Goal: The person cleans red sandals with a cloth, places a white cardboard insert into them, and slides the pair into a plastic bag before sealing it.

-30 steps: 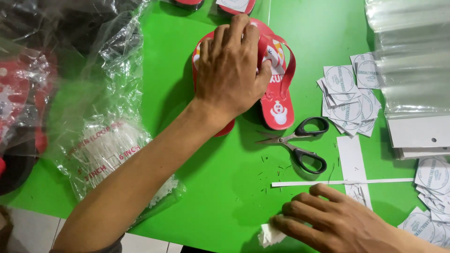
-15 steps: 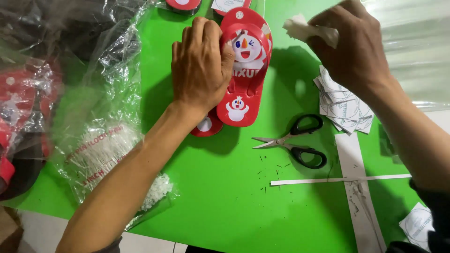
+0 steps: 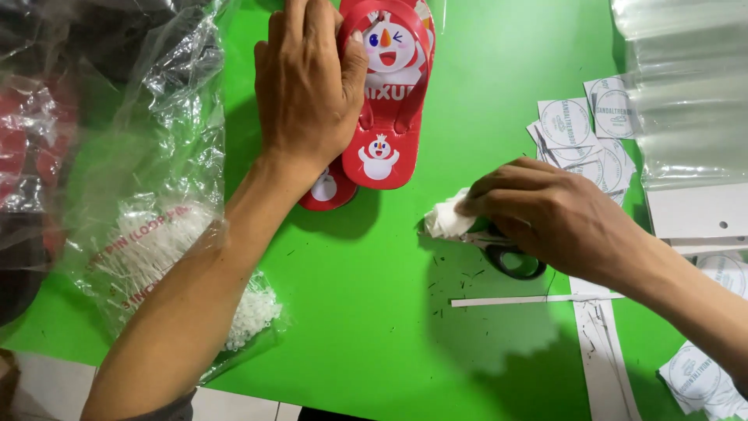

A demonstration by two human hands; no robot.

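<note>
A person's two bare hands work over a bright green worktop (image 3: 374,327), seen from above. The left hand (image 3: 308,86) lies flat, fingers spread and unclenched, pressing on a pair of red sandals (image 3: 387,117) printed with a cartoon snowman. The sandals lie overlapped, long axis running away from the viewer, heels nearest; their toe ends are cut off by the top edge, and the lower sandal is mostly hidden under the hand. The right hand (image 3: 545,214) pinches a small white crumpled wad (image 3: 448,220), well apart from the sandals. Black-handled scissors (image 3: 510,253) lie partly hidden beneath that hand. Round-printed paper labels (image 3: 580,129) sit behind it. A clear bag of white loop pins (image 3: 167,257) lies at left, blurred.
</note>
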